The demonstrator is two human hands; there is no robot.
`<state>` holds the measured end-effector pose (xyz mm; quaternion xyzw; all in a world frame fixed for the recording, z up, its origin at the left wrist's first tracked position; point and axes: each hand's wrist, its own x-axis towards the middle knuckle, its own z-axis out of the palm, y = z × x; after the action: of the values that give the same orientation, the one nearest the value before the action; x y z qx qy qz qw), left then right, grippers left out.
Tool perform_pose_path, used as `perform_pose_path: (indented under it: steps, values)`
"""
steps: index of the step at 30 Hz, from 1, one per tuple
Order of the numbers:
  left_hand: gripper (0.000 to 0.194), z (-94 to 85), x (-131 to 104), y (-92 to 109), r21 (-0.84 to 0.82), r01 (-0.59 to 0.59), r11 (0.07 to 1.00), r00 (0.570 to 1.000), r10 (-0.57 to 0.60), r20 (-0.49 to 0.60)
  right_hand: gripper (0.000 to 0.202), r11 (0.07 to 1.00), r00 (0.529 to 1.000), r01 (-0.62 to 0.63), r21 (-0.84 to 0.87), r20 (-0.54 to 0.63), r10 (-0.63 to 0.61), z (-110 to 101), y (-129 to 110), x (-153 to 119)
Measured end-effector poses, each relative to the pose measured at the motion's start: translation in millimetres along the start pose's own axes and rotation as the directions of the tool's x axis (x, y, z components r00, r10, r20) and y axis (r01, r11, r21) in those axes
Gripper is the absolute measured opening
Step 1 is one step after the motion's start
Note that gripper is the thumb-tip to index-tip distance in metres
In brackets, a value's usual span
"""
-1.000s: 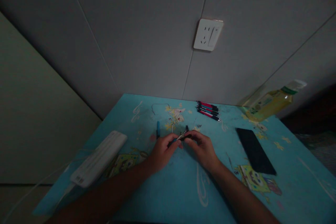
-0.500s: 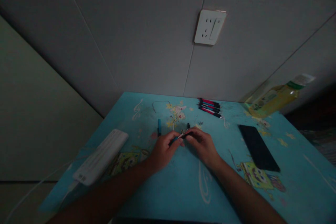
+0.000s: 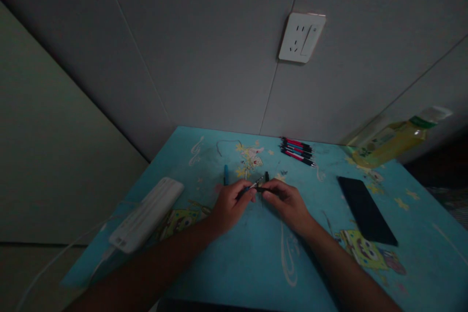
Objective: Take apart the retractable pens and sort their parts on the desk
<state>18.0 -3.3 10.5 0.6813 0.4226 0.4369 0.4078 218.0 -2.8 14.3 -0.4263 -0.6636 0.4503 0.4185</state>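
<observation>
Near the middle of the blue table, my left hand (image 3: 234, 201) is closed on a dark pen part (image 3: 244, 192) with a thin pale tip pointing up and right. My right hand (image 3: 287, 201) pinches a small black piece (image 3: 262, 189) close to that tip. The fingertips of both hands nearly meet. Behind my left hand stands out a blue pen barrel (image 3: 225, 174), its lower end hidden by the fingers. A short black piece (image 3: 266, 176) lies just behind my right hand, and a thin white piece (image 3: 246, 174) lies between the hands, farther back.
Several red, blue and black pens (image 3: 297, 150) lie at the back edge. A dark flat slab (image 3: 366, 210) and a bottle of yellow liquid (image 3: 397, 141) are on the right. At the left lies a white power strip (image 3: 146, 214) with a cable. The table (image 3: 248, 263) meets a grey wall.
The view has shifted slightly, moving the scene a little to the right. Between my hands, the thin tip and the black piece now show slightly apart, where they overlapped before.
</observation>
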Motion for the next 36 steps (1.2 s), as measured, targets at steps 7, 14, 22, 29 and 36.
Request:
perform_pose_path:
  steps: [7, 14, 22, 29, 36]
  values:
    - [0.024, 1.5, 1, -1, 0.011, -0.016, 1.000, 0.999, 0.016, -0.043, 0.021, 0.957, 0.996, 0.091, -0.275, 0.010, -0.092, 2, 0, 1]
    - [0.026, -0.9, 7, -10, 0.073, 0.048, 0.996, 0.985, -0.035, -0.170, 0.034, 0.715, 0.976, -0.152, -0.682, -0.219, -0.003, -8, 16, 6]
    - [0.023, -10.1, 13, -10, 0.248, -0.073, 0.966, 0.982, 0.112, -0.149, 0.035, 0.503, 0.953, -0.286, -0.816, -0.296, 0.061, -7, 19, 15]
    - [0.024, -13.3, 14, -16, 0.488, -0.118, 0.865, 0.990, 0.139, -0.007, 0.035, 0.566, 0.955, -0.246, -0.787, -0.295, 0.005, -10, 16, 13]
    - [0.027, -11.8, 10, -20, 0.661, -0.202, 0.722, 0.976, 0.092, 0.197, 0.030, 0.759, 0.976, 0.102, -0.643, -0.083, -0.201, -3, 4, 4]
